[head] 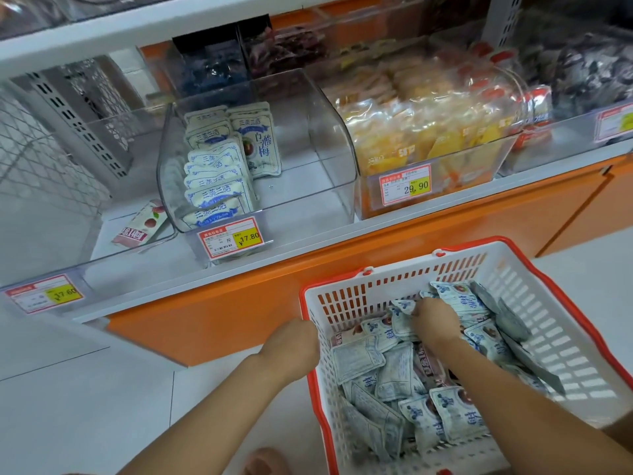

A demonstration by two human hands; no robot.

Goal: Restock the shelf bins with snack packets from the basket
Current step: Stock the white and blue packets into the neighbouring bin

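A white basket with a red rim (561, 323) stands on the floor at lower right, filled with several pale blue snack packets (394, 378). My left hand (294, 344) grips the basket's near-left rim. My right hand (435, 323) is down among the packets, fingers curled round some of them at the far end. Above, a clear shelf bin (308, 159) with a 17.80 price tag holds a row of the same packets (215, 173) along its left side; its right part shows bare floor.
A clear bin of yellow packets (428, 132) with a 29.90 tag stands to the right. On the left a low bin (85, 262) holds one pink packet (140, 224). The orange shelf base (239, 303) runs behind the basket. Grey floor tiles lie at lower left.
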